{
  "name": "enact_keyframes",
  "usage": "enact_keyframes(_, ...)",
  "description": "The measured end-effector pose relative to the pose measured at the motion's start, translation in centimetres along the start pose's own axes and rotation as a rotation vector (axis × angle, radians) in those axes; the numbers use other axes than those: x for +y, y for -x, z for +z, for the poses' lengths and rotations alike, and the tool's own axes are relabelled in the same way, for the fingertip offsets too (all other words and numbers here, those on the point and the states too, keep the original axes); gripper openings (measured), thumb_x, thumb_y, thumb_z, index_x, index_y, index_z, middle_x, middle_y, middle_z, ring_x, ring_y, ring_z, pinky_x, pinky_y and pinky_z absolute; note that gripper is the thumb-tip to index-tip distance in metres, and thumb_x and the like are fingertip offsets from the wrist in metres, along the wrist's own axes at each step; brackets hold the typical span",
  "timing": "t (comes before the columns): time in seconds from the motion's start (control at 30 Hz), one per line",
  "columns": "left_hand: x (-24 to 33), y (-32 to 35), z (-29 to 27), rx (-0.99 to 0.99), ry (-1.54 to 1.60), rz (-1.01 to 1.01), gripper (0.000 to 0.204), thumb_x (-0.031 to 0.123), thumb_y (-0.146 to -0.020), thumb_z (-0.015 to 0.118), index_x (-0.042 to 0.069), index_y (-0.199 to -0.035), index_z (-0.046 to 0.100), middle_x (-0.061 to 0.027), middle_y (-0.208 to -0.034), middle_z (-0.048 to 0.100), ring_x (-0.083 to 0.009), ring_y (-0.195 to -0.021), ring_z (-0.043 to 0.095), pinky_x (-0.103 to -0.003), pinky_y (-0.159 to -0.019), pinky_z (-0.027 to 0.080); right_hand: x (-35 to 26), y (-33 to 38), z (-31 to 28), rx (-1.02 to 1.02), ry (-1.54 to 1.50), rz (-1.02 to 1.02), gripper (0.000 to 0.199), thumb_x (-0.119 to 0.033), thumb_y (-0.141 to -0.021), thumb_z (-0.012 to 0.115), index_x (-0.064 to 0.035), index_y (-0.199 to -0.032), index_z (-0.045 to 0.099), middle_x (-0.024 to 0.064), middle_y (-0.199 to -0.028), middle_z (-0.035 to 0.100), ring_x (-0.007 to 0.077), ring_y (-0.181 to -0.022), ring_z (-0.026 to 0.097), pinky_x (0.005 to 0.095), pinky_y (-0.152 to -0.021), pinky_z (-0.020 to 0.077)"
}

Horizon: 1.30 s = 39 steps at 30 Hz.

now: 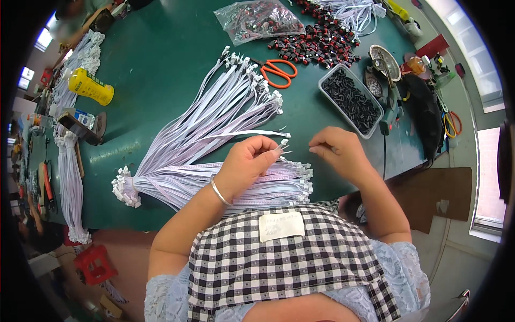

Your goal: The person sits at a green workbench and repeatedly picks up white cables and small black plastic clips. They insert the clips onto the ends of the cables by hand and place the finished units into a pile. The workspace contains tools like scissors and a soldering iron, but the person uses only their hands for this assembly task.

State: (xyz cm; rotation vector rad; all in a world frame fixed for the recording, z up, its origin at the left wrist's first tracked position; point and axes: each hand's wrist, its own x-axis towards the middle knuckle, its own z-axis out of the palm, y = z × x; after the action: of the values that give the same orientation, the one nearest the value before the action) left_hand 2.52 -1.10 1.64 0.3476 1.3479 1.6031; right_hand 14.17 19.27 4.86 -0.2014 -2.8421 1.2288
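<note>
My left hand (248, 161) pinches the bare end of one flat white ribbon cable (225, 135) that runs up and left across the green table (161, 59). My right hand (339, 147) hovers just to the right of that cable end, its fingertips pinched together, possibly on something too small to make out. Under both hands lies a bundle of pale ribbon cables with white connectors (185, 180). A second fan of the same cables (228, 96) spreads toward the back.
A clear tray of small black parts (351, 99) sits right of my hands. Orange scissors (279, 72), a heap of red-and-black parts (319, 40) and a plastic bag (257, 19) lie beyond. A yellow bottle (90, 86) and more cable bundles (70, 182) are at left.
</note>
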Motion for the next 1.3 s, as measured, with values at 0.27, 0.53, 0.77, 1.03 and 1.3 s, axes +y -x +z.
enact_keyframes(0.27,0.0,-0.2,0.0,0.024,0.043,-0.053,0.011,0.013,-0.09,0.057,0.003,-0.096,0.058,0.0025,-0.073,0.055,-0.0033,-0.058,0.047,-0.016,-0.052,0.038,-1.7,-1.1,3.7,0.176,-0.741,0.208,0.009,-0.001,-0.084,0.062,0.0027,-0.093,0.063,0.0049,-0.083,0.064,0.0097,-0.072,0.062,0.0217,-0.062,0.05)
enact_keyframes(0.53,-0.2,-0.2,0.1,0.038,0.043,0.006,0.014,0.015,-0.09,0.058,0.003,-0.098,0.059,0.0024,-0.07,0.053,-0.0044,-0.059,0.046,-0.017,-0.053,0.035,-0.8,-0.6,4.1,0.146,-0.815,0.263,0.012,-0.002,-0.083,0.065,0.0023,-0.094,0.063,0.004,-0.079,0.063,0.0082,-0.071,0.06,0.021,-0.063,0.0483)
enact_keyframes(0.77,-0.5,-0.3,-0.2,0.018,0.036,0.019,0.016,0.013,-0.091,0.058,0.001,-0.1,0.06,0.0011,-0.078,0.054,-0.0036,-0.059,0.047,-0.016,-0.052,0.038,-1.0,-0.6,4.1,0.136,-0.809,0.268,0.011,-0.003,-0.083,0.065,0.0025,-0.093,0.063,0.0043,-0.079,0.063,0.0084,-0.071,0.06,0.0214,-0.064,0.0488)
enact_keyframes(1.03,-0.6,-0.3,-0.1,0.011,0.008,0.024,0.015,0.012,-0.09,0.059,0.001,-0.1,0.059,0.0014,-0.078,0.055,-0.0034,-0.059,0.047,-0.016,-0.053,0.04,-0.8,-0.7,4.4,0.157,-0.765,0.223,0.01,-0.002,-0.083,0.064,0.0023,-0.092,0.063,0.0044,-0.083,0.061,0.0092,-0.073,0.061,0.0222,-0.065,0.0499)
enact_keyframes(1.3,-0.5,-0.3,0.0,0.0,-0.013,0.03,0.014,0.01,-0.09,0.058,0.001,-0.1,0.059,0.0015,-0.078,0.055,-0.0034,-0.059,0.047,-0.016,-0.052,0.04,-0.7,-0.8,4.4,0.187,-0.652,0.145,0.01,-0.001,-0.081,0.065,0.0015,-0.09,0.064,0.0047,-0.086,0.062,0.0107,-0.073,0.062,0.0227,-0.065,0.0497)
